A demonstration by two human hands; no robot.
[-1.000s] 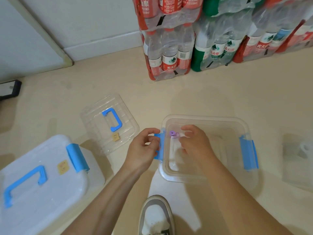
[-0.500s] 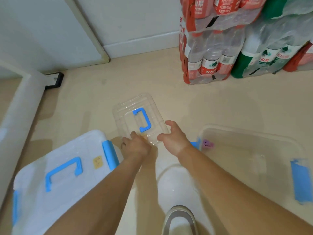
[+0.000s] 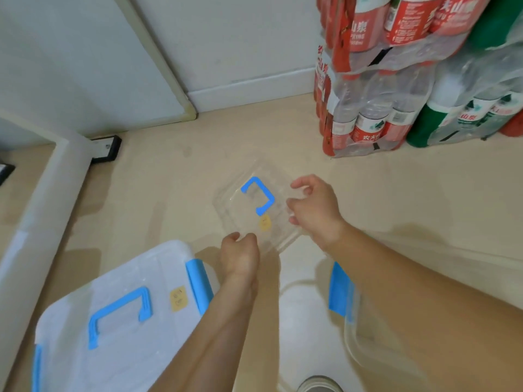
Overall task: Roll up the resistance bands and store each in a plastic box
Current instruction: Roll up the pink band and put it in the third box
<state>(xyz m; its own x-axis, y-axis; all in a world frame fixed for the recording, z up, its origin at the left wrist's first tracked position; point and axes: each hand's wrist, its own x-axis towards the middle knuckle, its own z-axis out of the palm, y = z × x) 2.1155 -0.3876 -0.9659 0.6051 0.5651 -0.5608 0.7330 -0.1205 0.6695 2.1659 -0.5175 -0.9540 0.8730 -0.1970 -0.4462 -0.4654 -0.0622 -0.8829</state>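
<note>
Beige floor [image 3: 169, 179]; bottled-water packs [image 3: 382, 108] stacked at 1 o'clock. At centre, clear lid [image 3: 256, 205], taken at two edges, likely to carry it level onto open plastic box [image 3: 351, 326] at 5 o'clock. Fingers of left grip [image 3: 240, 256] curled on near corner; right grip [image 3: 314, 210] pinching 3 o'clock edge. At 7 o'clock, closed box [image 3: 113, 321]. No rolled band in view, probably inside open plastic box, beneath right forearm [image 3: 424, 292]. Versus half a second back: right grip shifted from near edge to side; lid blurred, seemingly lifting.

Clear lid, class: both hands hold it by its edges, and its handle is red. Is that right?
Not quite. The head view shows the left hand and right hand holding the clear lid by its edges, but its handle is blue, not red.
</note>
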